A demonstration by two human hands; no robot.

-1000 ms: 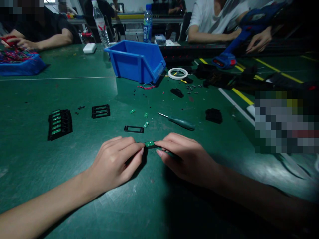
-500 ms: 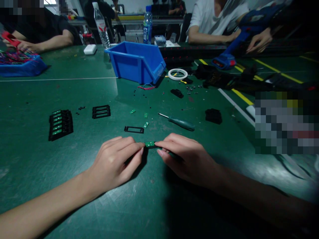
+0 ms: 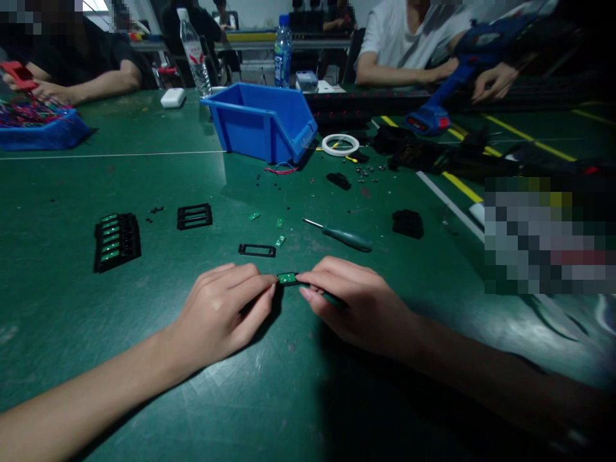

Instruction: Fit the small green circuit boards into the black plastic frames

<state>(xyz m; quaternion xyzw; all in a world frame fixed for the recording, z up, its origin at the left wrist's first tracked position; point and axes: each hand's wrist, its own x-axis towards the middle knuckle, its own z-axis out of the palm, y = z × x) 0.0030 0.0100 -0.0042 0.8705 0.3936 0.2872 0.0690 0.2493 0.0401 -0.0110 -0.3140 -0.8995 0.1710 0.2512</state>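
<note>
A small green circuit board (image 3: 287, 278) sits in a black plastic frame low over the green table. My left hand (image 3: 231, 305) pinches its left end between thumb and fingers. At the right end, the fingertips of my right hand (image 3: 356, 301) press on the same piece; part of the frame is hidden beneath them. Just beyond my hands lie a bare black frame (image 3: 257, 250) and loose green boards (image 3: 280, 241). A screwdriver (image 3: 344, 237) with a green handle rests past my right hand.
Left stand filled frames (image 3: 117, 242) in a row and more black frames (image 3: 194, 216). A blue bin (image 3: 260, 122), a tape roll (image 3: 340, 145) and scattered screws (image 3: 366, 172) lie farther back. Black parts (image 3: 407, 223) are at right. A blue power drill (image 3: 433, 112) stands near a co-worker.
The view has shifted slightly. My hands keep their grip on the board and frame, with hardly any other movement. At the far left, a person's hand with a red object has moved a little.
</note>
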